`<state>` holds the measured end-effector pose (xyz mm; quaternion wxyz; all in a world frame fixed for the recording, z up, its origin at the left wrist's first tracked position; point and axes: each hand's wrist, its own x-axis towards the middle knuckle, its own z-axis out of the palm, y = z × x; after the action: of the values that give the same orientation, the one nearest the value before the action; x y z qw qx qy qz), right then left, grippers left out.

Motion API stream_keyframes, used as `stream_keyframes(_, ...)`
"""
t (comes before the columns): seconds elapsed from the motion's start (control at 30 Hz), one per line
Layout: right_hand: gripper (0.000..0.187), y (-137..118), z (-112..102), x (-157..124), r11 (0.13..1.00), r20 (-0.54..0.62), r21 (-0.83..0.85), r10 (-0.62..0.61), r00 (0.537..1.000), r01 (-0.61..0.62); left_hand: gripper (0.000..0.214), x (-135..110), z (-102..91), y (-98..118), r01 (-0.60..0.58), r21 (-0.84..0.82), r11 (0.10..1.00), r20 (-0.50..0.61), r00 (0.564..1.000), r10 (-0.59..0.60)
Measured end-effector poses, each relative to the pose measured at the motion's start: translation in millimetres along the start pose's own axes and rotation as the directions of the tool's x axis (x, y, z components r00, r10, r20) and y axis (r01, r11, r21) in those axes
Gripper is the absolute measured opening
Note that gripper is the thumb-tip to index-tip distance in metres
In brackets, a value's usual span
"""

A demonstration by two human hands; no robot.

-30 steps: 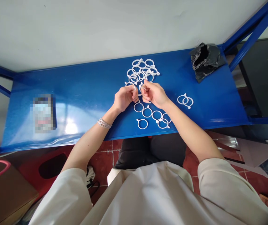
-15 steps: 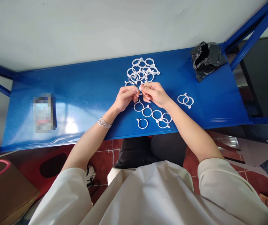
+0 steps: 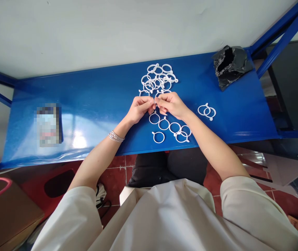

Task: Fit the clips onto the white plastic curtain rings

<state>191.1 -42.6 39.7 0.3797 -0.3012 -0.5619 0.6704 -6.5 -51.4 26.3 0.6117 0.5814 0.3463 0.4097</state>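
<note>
My left hand (image 3: 140, 108) and my right hand (image 3: 172, 105) meet at the fingertips above the blue table. Thumb and forefinger of each are pinched together; the small thing between them is mostly hidden by the fingers. Just beyond them lies a heaped group of white curtain rings (image 3: 156, 77), each a thin hoop with a small eyelet. On the near side, several more rings spread in a loose row, among them a single ring (image 3: 159, 142) close to the table's front edge. Two overlapping rings (image 3: 203, 114) lie apart, to the right of my right forearm.
A crumpled black plastic bag (image 3: 229, 66) stands open at the table's back right corner. On the left of the blue table (image 3: 99, 87) lies a blurred rectangular object (image 3: 48, 124). A pale wall rises behind, and blue frame bars (image 3: 286, 40) flank the table.
My fingertips have drawn closer together, and the white bit that showed between them is now mostly covered. The rings on the table lie as before.
</note>
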Motion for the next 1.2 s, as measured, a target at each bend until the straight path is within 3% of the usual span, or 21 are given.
stream_keyframes(0.4, 0.066, 3.4, -8.5, -2.6, 0.964, 0.128, -0.209, -0.14, 0.982, 0.164, 0.051, -1.1, -7.5, -1.2, 0.012, -0.138, 0.99, 0.102, 0.995, 0.002)
stream_keyframes(0.8, 0.062, 7.9, -1.3, -4.1, 0.966, 0.136, -0.174, -0.171, 0.976, 0.193, 0.048, -2.0, -12.2, -2.5, 0.014, -0.106, 0.994, 0.138, 0.99, 0.0)
stream_keyframes(0.93, 0.066, 4.1, -0.8, -0.8, 0.969, 0.089, -0.176, -0.158, 0.984, 0.171, 0.051, -0.3, -11.4, -1.6, 0.02, -0.111, 0.994, 0.114, 0.994, -0.007)
stream_keyframes(1.07, 0.069, 5.1, -2.2, 2.5, 0.97, -0.06, -0.191, -0.165, 0.985, 0.15, 0.049, -0.1, -6.8, -1.2, 0.013, -0.092, 0.996, 0.083, 0.997, -0.005)
stream_keyframes(1.2, 0.068, 8.6, -6.8, 5.5, 0.974, -0.179, -0.19, -0.158, 0.971, 0.124, 0.05, 0.8, -3.9, -9.0, -0.111, 0.048, 0.993, 0.005, 0.994, 0.111)
